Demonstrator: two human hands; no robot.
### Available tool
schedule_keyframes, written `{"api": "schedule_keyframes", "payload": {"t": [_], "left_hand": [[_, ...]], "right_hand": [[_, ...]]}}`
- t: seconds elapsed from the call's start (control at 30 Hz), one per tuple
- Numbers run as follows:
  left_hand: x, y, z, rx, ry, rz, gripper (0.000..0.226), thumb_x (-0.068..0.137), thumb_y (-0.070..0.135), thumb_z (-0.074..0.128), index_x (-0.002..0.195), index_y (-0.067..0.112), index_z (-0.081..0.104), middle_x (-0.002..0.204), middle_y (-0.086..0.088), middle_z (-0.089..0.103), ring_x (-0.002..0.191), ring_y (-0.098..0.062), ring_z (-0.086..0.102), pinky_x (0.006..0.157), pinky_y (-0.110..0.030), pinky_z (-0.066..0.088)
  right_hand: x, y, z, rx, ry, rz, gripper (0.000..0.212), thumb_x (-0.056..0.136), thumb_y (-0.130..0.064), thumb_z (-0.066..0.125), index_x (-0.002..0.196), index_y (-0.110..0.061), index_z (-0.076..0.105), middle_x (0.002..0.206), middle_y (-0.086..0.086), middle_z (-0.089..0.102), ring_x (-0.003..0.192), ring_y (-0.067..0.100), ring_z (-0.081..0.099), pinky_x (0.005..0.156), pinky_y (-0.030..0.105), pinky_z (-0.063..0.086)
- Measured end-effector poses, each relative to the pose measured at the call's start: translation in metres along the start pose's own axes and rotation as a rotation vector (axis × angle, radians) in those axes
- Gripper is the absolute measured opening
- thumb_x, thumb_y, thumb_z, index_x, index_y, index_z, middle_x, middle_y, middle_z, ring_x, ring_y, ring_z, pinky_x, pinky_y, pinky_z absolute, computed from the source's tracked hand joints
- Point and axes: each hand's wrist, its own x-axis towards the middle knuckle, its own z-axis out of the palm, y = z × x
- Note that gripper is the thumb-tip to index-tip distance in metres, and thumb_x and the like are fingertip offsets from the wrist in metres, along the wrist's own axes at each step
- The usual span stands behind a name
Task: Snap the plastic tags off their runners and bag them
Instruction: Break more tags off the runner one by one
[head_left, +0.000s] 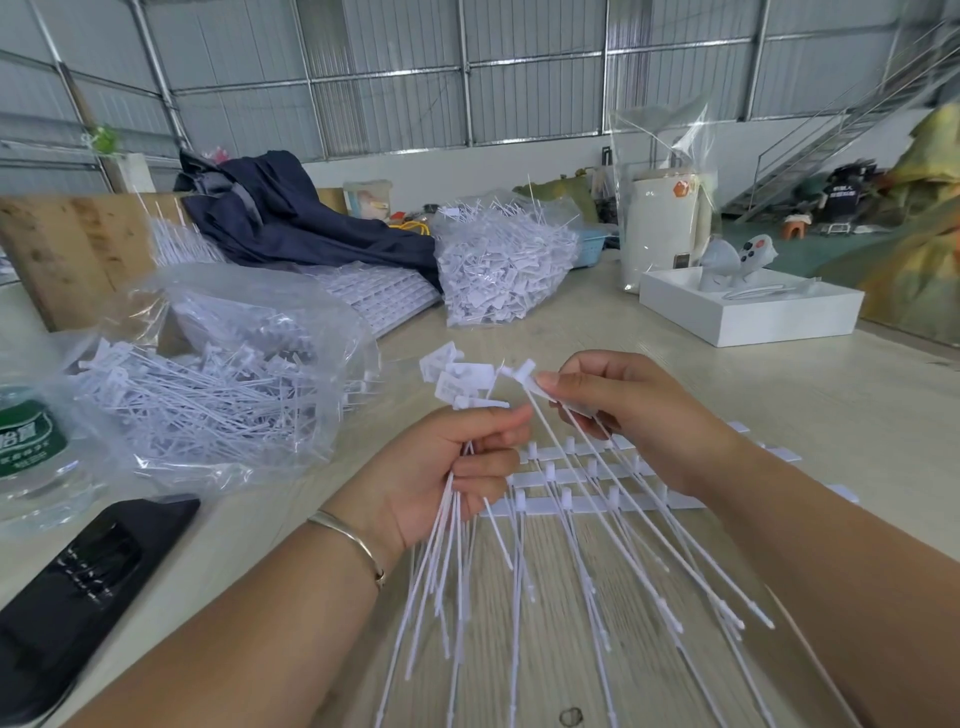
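Note:
My left hand (457, 467) grips a bundle of loose white plastic tags (457, 382), heads fanned out above the fist and thin tails hanging down toward me. My right hand (639, 415) pinches the head of another tag (524, 375), with a few tails running down from under its fingers. Beneath both hands, white runners (587, 475) lie flat on the table. An open clear bag (208, 384) holding many loose tags sits to the left.
A second filled bag of tags (506, 270) and stacked sheets of tags (379, 299) lie farther back, beside a dark blue cloth (291, 218). A water bottle (31, 447) and a black phone (78, 587) sit at the left. A white box (748, 306) stands at the right.

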Motion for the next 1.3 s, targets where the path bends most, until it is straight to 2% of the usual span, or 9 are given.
{"api": "schedule_keyframes", "payload": {"t": [0.13,0.3,0.4,0.47,0.57,0.63,0.77,1.03,1.3], "left_hand": [[0.001,0.000,0.002,0.002,0.069,-0.046,0.027,0.083,0.032,0.066,0.072,0.016,0.047,0.059,0.004,0.046,0.033,0.000,0.028,0.032,-0.012,0.020],[0.004,-0.002,0.008,0.025,0.155,-0.112,0.054,0.081,0.062,0.049,0.052,0.017,0.041,0.047,0.002,0.038,0.032,-0.005,0.030,0.033,-0.014,0.026],[0.007,-0.004,0.008,-0.030,0.211,-0.061,0.057,0.077,0.068,0.047,0.056,0.017,0.034,0.048,0.002,0.035,0.034,-0.007,0.032,0.033,-0.016,0.031],[0.008,-0.004,0.005,-0.022,0.216,-0.023,0.055,0.071,0.070,0.049,0.060,0.020,0.030,0.050,0.005,0.031,0.036,-0.006,0.028,0.033,-0.016,0.030],[0.006,-0.001,0.001,0.060,0.158,-0.005,0.051,0.071,0.066,0.062,0.065,0.023,0.034,0.057,0.007,0.024,0.039,-0.003,0.020,0.036,-0.015,0.019],[0.005,-0.001,0.000,0.123,0.145,0.007,0.043,0.072,0.051,0.078,0.065,0.024,0.045,0.059,0.008,0.024,0.040,-0.002,0.020,0.040,-0.016,0.016],[0.006,-0.003,-0.001,0.147,0.186,0.048,0.031,0.071,0.027,0.083,0.058,0.026,0.054,0.057,0.008,0.020,0.040,-0.004,0.017,0.039,-0.018,0.013],[0.007,0.001,-0.006,0.067,0.269,0.145,0.031,0.069,0.023,0.074,0.051,0.025,0.048,0.048,0.010,0.020,0.035,-0.004,0.017,0.039,-0.020,0.010],[0.008,0.000,-0.005,0.037,0.316,0.160,0.031,0.067,0.022,0.077,0.052,0.024,0.049,0.049,0.010,0.019,0.035,-0.004,0.016,0.036,-0.018,0.012]], "right_hand": [[0.002,0.002,-0.001,0.029,0.014,0.007,0.030,0.084,-0.024,0.069,0.059,-0.016,0.054,0.059,0.005,0.048,0.053,0.014,0.036,0.053,0.024,0.030],[0.002,0.002,-0.003,0.030,0.028,0.009,0.018,0.080,-0.019,0.072,0.075,-0.006,0.061,0.059,0.005,0.050,0.050,0.012,0.037,0.049,0.020,0.031],[0.002,0.002,-0.003,0.025,0.020,0.012,0.008,0.082,-0.006,0.066,0.074,-0.008,0.064,0.060,0.005,0.053,0.048,0.010,0.039,0.048,0.018,0.032],[0.003,0.003,-0.003,0.005,0.031,0.027,0.013,0.081,0.001,0.062,0.074,-0.010,0.066,0.058,0.003,0.055,0.047,0.009,0.040,0.048,0.017,0.034],[0.004,0.004,-0.002,-0.024,0.050,0.037,0.018,0.080,0.006,0.061,0.074,-0.011,0.067,0.056,0.000,0.057,0.047,0.008,0.042,0.048,0.017,0.036],[0.004,0.005,-0.002,-0.032,0.050,0.031,0.019,0.079,0.007,0.062,0.075,-0.011,0.067,0.055,-0.001,0.058,0.046,0.006,0.044,0.048,0.017,0.036],[0.004,0.006,-0.003,-0.030,0.049,0.016,0.017,0.079,0.007,0.063,0.078,-0.009,0.069,0.059,0.003,0.058,0.047,0.007,0.044,0.048,0.016,0.037],[0.005,0.005,-0.007,-0.028,0.058,-0.006,0.009,0.082,0.001,0.069,0.090,0.000,0.071,0.068,0.012,0.061,0.048,0.007,0.045,0.047,0.014,0.037],[0.005,0.006,-0.011,0.014,0.103,-0.008,0.007,0.083,-0.002,0.069,0.090,0.000,0.069,0.062,0.003,0.058,0.051,0.011,0.041,0.050,0.019,0.033]]}}
